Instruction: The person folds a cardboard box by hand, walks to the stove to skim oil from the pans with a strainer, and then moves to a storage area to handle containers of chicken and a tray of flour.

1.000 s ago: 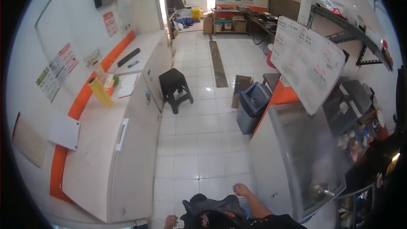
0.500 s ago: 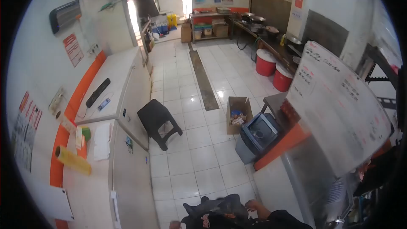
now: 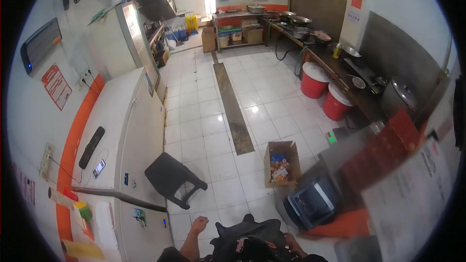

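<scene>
My left hand (image 3: 200,224) is in front of me at the bottom of the head view, its fingers curled in with nothing visible in them. It is closest to the black plastic stool (image 3: 172,177), which stands apart from it beside the white freezers. My right hand (image 3: 291,240) is low beside my dark clothing (image 3: 250,235), and its fingers are mostly hidden. Farther ahead on the floor is an open cardboard box (image 3: 282,167) with small packets inside. To its right stands a grey bin (image 3: 310,201) with a dark lid.
White freezers (image 3: 109,111) line the left, with a phone (image 3: 99,168) and a black power strip (image 3: 92,146) on top. Red buckets (image 3: 314,80) stand under the cooking counter (image 3: 335,73) at right. A blurred whiteboard (image 3: 412,199) is near on the right. A drain strip (image 3: 233,109) crosses the tiles.
My view has moved forward, so the stool, box and bin appear nearer and the whiteboard has slid lower right. My left hand has come up farther into view.
</scene>
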The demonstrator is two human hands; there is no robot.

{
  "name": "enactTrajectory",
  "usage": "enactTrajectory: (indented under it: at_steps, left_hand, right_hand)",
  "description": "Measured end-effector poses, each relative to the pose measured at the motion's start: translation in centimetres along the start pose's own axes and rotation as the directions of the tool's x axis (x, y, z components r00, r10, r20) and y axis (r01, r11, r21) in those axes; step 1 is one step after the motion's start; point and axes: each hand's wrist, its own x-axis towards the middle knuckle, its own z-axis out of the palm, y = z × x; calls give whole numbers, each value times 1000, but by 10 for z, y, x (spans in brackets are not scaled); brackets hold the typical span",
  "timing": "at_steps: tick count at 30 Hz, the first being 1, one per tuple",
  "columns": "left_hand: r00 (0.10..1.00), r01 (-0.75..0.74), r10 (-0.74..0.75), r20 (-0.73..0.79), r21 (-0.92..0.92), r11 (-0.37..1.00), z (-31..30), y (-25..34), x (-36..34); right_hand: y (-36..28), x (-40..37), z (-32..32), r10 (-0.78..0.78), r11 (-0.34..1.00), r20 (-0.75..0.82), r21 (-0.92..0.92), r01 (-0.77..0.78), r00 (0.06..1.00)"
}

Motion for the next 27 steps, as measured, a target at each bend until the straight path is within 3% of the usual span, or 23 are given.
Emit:
enactTrajectory:
  at_steps: [1,3,4,5,7,8,9,10,11,12,13,14,16,17,18,19,20,21,22,23,25,26,27]
  left_hand:
    - [1000,-17,17,-1,46,999,0,23,11]
    - [995,104,-104,0,-45,994,-2,47,21]
    - [979,201,-203,3,-137,970,0,60,37]
    - [988,-78,51,143,186,979,-2,35,65]
    - [963,-13,-82,257,348,937,-3,36,91]
    - [931,-281,75,358,569,773,-7,41,99]
    - [854,-509,186,487,706,492,-11,44,108]
    - [792,-610,378,480,646,459,-3,51,132]
    - [891,-416,178,419,594,688,-7,57,147]
    - [945,-194,15,326,526,828,-10,69,167]
    - [962,-84,-54,267,480,873,-14,80,194]
    - [973,-50,-58,224,449,892,-20,95,229]
    - [983,-160,97,158,454,877,-26,134,303]
    - [834,-437,541,-107,470,767,-16,161,351]
    - [649,-703,683,335,608,369,-48,182,394]
    - [918,-395,228,324,778,488,-71,214,449]
    - [950,-273,100,296,631,727,-69,250,492]
    - [964,-94,-29,263,444,891,-71,298,531]
    - [894,-428,144,424,715,553,-78,334,590]
    - [994,-33,-5,107,356,934,-82,385,616]
    - [992,-125,129,-10,198,972,-85,463,690]
    - [990,-139,140,10,209,968,-85,498,727]
    - [993,-114,112,22,124,986,-82,531,760]
  right_hand:
    - [1,51,-4,-187,980,-101,-91,179,977]
    - [-131,66,-70,144,920,35,365,-147,989]
    - [-162,98,-88,130,919,54,368,-141,990]
    - [-179,143,-105,93,906,127,401,-137,988]
    - [-238,195,-142,63,909,52,410,-79,997]
    - [-266,222,-158,36,905,-19,424,-25,999]
    - [-276,261,-166,25,873,-21,488,-12,999]
    - [-285,289,-174,15,872,-27,490,0,1000]
    - [-300,320,-181,3,904,-89,427,36,996]
    - [-315,352,-188,-13,930,-147,361,66,989]
    - [-326,379,-192,80,941,-88,334,-46,993]
    - [-338,402,-192,81,939,-82,340,-48,993]
    - [-359,428,-204,237,880,72,407,-246,969]
    - [-375,446,-209,235,879,63,412,-240,970]
    - [-393,462,-214,240,893,52,381,-241,969]
    - [-405,467,-216,259,902,55,345,-262,964]
    - [-423,471,-220,269,897,65,347,-274,961]
    - [-448,483,-227,192,948,-26,264,-179,981]
    - [-466,495,-231,108,981,-111,172,-88,988]
    - [-488,504,-236,109,966,-160,250,-67,981]
    - [-456,579,-227,266,935,-21,250,-252,964]
    - [-473,602,-235,339,911,48,234,-341,939]
    - [-480,607,-246,117,988,-169,120,-97,979]
